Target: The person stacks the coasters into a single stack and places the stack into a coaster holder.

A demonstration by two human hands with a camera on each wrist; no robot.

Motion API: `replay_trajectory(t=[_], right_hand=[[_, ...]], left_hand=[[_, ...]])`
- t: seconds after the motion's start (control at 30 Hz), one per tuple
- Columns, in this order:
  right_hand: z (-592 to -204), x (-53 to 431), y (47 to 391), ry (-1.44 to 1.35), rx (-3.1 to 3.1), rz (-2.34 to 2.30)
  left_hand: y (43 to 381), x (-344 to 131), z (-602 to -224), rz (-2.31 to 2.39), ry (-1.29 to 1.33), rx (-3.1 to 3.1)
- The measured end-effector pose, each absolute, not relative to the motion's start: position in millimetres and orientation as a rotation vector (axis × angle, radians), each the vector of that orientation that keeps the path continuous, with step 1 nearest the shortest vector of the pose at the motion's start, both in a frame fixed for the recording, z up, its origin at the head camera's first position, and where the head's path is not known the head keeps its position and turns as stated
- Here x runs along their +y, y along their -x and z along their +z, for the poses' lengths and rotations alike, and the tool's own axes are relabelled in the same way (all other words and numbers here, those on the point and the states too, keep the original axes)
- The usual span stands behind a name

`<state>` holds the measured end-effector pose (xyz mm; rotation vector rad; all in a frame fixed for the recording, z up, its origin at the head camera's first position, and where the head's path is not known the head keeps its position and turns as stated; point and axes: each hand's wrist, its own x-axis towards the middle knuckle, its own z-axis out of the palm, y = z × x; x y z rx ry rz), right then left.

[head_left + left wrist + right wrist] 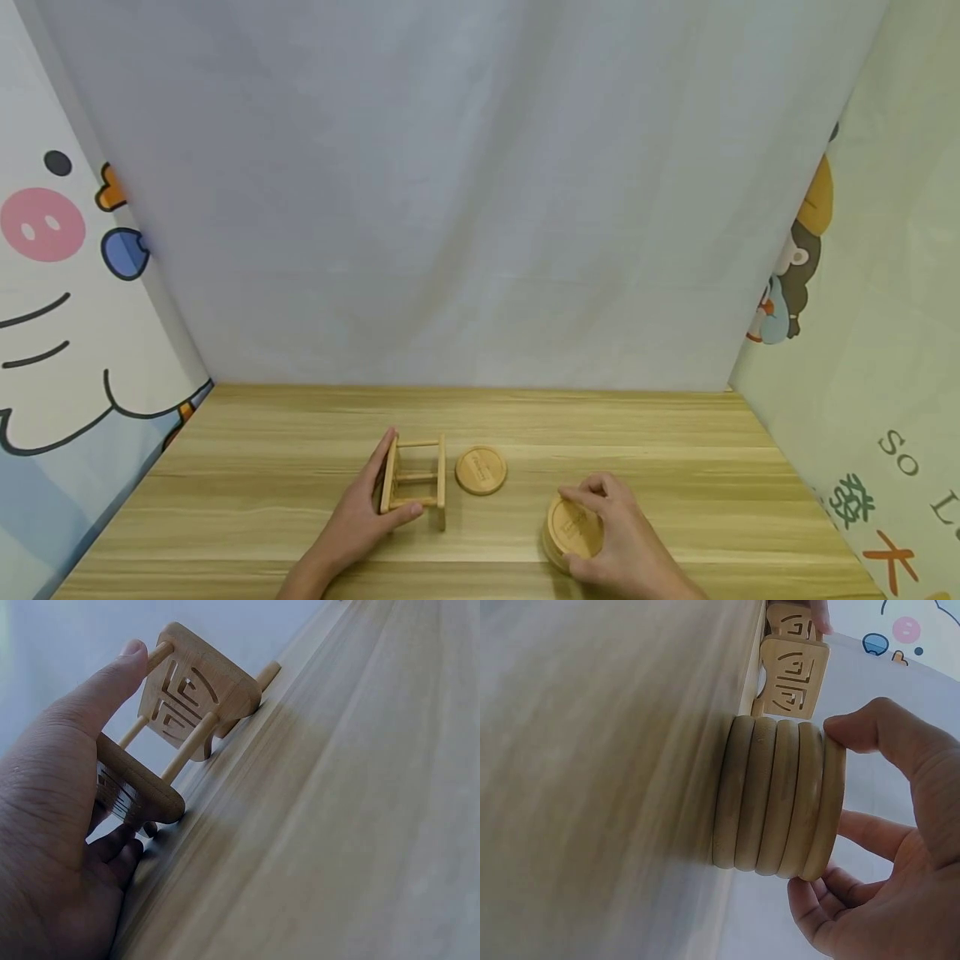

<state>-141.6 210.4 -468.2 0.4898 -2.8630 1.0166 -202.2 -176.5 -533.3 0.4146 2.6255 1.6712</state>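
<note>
Wooden coasters stood stacked at the right grip, which pinched the top coaster. The left grip held a wooden rack; a loose coaster lay between both.

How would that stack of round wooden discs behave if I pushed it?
The five stacked discs might slide apart, since seams show between them and nothing visible binds them. Each looks thick, so probably stiff. Lying flat, they seem unlikely to roll.
</note>
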Motion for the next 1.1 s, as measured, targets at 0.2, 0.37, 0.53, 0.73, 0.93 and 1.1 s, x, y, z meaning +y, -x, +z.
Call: replay_trajectory(t=[0.2,0.37,0.53,0.73,0.93,1.1], right_hand=[[-469.3,210.3,143.2,-0.497,-2.871,1.002],[-470.0,212.0,142.2,-0.508,-2.871,1.003],[-469.9,213.1,141.6,-0.506,-2.885,1.0],[-468.2,213.3,143.3,-0.517,-2.895,1.001],[-466.3,213.9,142.6,-0.54,-2.902,1.026],[-465.4,214.6,142.3,-0.542,-2.911,1.035]], left_hand=[[201.8,-176.6,-533.2,1.678,-0.413,2.614],[202.1,-176.8,-533.2,1.665,-0.404,2.613],[202.3,-176.6,-533.2,1.678,-0.395,2.593],[202.6,-176.2,-533.1,1.672,-0.394,2.6],[202.7,-176.4,-533.7,1.674,-0.393,2.604],[202.8,-176.6,-534.4,1.664,-0.397,2.618]])
